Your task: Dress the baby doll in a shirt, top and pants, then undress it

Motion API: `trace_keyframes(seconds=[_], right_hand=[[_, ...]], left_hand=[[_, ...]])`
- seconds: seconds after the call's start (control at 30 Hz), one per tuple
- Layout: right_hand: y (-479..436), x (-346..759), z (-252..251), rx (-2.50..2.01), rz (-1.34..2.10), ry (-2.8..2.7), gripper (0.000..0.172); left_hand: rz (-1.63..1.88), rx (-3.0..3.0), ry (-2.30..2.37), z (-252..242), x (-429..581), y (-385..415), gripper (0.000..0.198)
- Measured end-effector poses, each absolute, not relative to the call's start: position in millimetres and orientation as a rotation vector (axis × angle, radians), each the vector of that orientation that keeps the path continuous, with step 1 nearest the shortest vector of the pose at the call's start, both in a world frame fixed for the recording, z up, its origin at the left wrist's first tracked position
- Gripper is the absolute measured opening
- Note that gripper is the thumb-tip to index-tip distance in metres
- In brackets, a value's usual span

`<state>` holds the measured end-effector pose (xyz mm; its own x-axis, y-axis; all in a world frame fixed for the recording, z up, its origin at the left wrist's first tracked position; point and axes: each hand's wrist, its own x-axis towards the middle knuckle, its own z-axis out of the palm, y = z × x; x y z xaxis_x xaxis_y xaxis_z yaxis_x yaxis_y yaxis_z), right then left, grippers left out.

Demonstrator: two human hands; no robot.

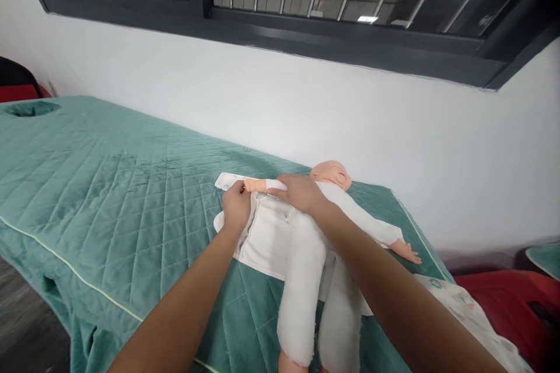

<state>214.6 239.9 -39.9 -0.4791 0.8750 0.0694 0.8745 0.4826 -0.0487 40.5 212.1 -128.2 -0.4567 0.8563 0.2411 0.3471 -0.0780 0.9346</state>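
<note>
A baby doll in a white outfit lies on its back on the green quilted bed cover. My left hand is closed at the fingertips on the doll's small hand. Wrapped over the same arm, my right hand grips the white sleeve and hides the doll's shoulder. The doll's head is turned to the right. Its other arm stretches out to the right. Opened white cloth spreads under its body, and a pale printed piece lies beyond my left hand.
A white wall and a dark window frame stand behind the bed. The bed has a face hole at far left. White patterned cloth and a red chair are at the right.
</note>
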Motion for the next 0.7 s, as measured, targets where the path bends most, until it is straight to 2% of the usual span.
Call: trace_keyframes(seconds=[0.4,0.7], right_hand=[[233,209,-43,-1.743,-0.22,-2.665,0.047],[239,199,-57,-1.754,-0.317,-2.669,0.047]], left_hand=[[1.676,1.231,1.796,-130,41,212,0.017],[1.478,1.738,1.764,-128,52,202,0.018]])
